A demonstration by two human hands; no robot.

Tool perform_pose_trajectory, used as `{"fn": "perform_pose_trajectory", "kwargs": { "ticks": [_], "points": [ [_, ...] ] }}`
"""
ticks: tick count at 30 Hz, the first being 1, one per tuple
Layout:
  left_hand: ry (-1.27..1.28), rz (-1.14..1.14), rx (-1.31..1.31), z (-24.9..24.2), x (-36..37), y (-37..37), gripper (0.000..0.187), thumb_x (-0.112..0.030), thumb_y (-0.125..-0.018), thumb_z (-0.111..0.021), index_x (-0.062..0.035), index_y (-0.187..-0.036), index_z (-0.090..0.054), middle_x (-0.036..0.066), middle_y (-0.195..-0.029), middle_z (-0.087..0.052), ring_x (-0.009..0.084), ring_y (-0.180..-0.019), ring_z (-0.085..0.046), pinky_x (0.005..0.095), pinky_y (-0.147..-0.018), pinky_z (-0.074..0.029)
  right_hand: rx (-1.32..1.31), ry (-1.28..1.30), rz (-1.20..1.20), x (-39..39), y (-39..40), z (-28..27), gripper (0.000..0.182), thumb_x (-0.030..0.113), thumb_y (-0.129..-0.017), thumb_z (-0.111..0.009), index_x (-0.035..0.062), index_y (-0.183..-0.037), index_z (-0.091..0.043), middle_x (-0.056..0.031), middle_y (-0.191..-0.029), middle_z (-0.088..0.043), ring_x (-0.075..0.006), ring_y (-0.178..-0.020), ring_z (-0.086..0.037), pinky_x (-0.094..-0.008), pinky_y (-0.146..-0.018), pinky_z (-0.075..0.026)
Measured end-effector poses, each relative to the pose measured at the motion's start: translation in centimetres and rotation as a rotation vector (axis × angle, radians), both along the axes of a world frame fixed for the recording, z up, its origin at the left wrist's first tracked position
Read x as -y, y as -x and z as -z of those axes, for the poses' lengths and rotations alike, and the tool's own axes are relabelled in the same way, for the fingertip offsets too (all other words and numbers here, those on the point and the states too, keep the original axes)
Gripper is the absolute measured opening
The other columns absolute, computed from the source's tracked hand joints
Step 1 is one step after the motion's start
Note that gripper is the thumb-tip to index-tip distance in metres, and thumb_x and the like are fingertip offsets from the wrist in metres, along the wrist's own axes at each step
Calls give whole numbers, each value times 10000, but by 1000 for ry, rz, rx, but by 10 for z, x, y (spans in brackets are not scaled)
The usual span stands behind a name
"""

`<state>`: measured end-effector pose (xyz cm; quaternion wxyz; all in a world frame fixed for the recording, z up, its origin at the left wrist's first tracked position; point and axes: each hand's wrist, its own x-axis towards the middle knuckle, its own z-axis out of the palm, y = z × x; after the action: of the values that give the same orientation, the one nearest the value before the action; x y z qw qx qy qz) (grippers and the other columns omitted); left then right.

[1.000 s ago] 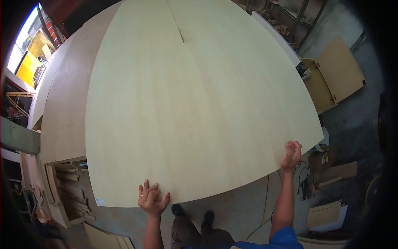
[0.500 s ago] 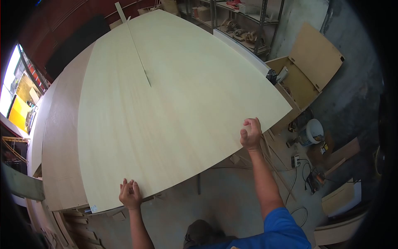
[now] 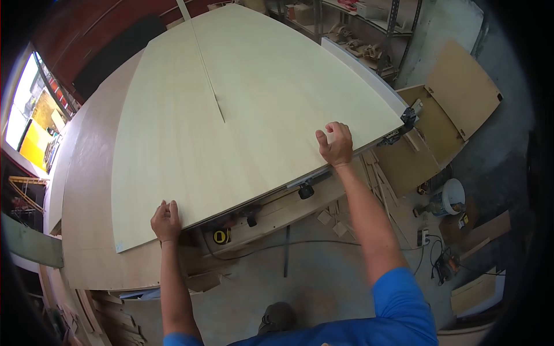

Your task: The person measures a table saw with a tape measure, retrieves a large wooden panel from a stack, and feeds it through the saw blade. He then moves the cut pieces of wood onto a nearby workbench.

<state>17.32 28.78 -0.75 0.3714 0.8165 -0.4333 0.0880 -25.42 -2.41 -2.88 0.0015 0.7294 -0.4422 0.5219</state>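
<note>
A large pale plywood sheet (image 3: 190,144) lies over a brown wooden panel (image 3: 92,167), with a narrow slit running down from its far edge. My left hand (image 3: 166,221) is at the sheet's near edge, left of the middle, its fingers loosely curled and apart. Farther right along the same edge is my right hand (image 3: 336,144), its thumb and bent fingers forming an open C with nothing between them. Both wrists are against or very near the edge; exact contact is hard to tell.
Below the sheet's edge are a yellow tape measure (image 3: 219,236) and black clamps (image 3: 306,191). An open wooden box (image 3: 404,164), a white bucket (image 3: 453,193) and a cable (image 3: 323,241) are on the right. Shelves (image 3: 389,26) stand behind.
The sheet's near edge has moved away from my body, together with both hands. A ledge with clamps and the tape measure now shows below it. The view has shifted slightly.
</note>
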Motion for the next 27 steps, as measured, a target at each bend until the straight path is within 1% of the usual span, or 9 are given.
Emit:
{"fn": "perform_pose_trajectory", "kwargs": {
  "ticks": [5, 8, 10, 12, 15, 18, 21, 23, 27],
  "points": [
    [-48, -62, 11, 2, 43, -31, 337, -276, -923, -677, -6, -725, -648, 144, -671, -628, 302, -787, -712, 379, -898, -545, -32, -31, 14, 44, -32, 2, 622, 650, -893, -568, 31, -884, -625, -151, -891, -643, -347, -878, -604, -450, -832, -479],
    [-96, -61, 31, 1, 66, -48, 348, -309, -930, -665, -11, -752, -660, 132, -707, -658, 280, -757, -706, 371, -807, -551, -46, -53, 16, 66, -49, 1, 616, 643, -891, -576, 30, -872, -628, -151, -884, -643, -344, -874, -604, -453, -830, -478],
    [-83, -60, 109, 3, 83, -59, 378, -348, -938, -643, 14, -1015, -725, 93, -714, -677, 238, -651, -657, 367, -668, -530, -25, -49, 5, 81, -60, 0, 614, 646, -877, -592, 34, -837, -627, -144, -865, -642, -335, -873, -604, -444, -849, -472],
    [-97, -45, 86, 10, 95, -74, 417, -350, -938, -643, 25, -1106, -711, 98, -711, -674, 238, -640, -654, 359, -679, -532, -27, -72, 12, 94, -69, 0, 613, 649, -870, -601, 37, -838, -628, -141, -859, -642, -332, -878, -604, -441, -856, -468],
    [-47, -49, 68, 13, 115, -88, 352, -321, -945, -646, 15, -1008, -729, 118, -709, -672, 242, -634, -644, 361, -715, -541, -31, -76, 12, 112, -82, -1, 610, 650, -868, -602, 41, -843, -630, -141, -855, -641, -330, -878, -602, -441, -856, -467],
    [-149, -16, 44, 9, 129, -100, 295, -280, -952, -649, -1, -895, -725, 150, -730, -678, 279, -789, -714, 372, -766, -548, -50, -114, -7, 129, -91, 0, 596, 639, -866, -610, 44, -828, -630, -137, -853, -639, -330, -869, -598, -441, -849, -468],
    [2, -1, 15, 18, 140, -108, 285, -269, -955, -652, -28, -814, -707, 182, -808, -701, 333, -1138, -660, 391, -804, -548, -47, -86, 7, 145, -101, 6, 573, 617, -862, -627, 51, -773, -620, -124, -829, -637, -328, -847, -594, -438, -827, -472],
    [-70, 3, 17, 14, 142, -113, 290, -300, -958, -650, -42, -840, -711, 155, -854, -714, 311, -1145, -664, 376, -796, -546, -107, -126, 0, 147, -102, 4, 532, 574, -910, -597, 49, -830, -625, -114, -856, -636, -312, -873, -595, -422, -809, -489],
    [-50, 11, 13, 17, 151, -120, 306, -307, -965, -640, -40, -825, -695, 140, -811, -698, 313, -1145, -664, 387, -802, -536, -60, -116, -8, 160, -109, 10, 611, 649, -874, -597, 50, -761, -612, -118, -795, -625, -309, -825, -589, -426, -802, -480]
  ]
}}
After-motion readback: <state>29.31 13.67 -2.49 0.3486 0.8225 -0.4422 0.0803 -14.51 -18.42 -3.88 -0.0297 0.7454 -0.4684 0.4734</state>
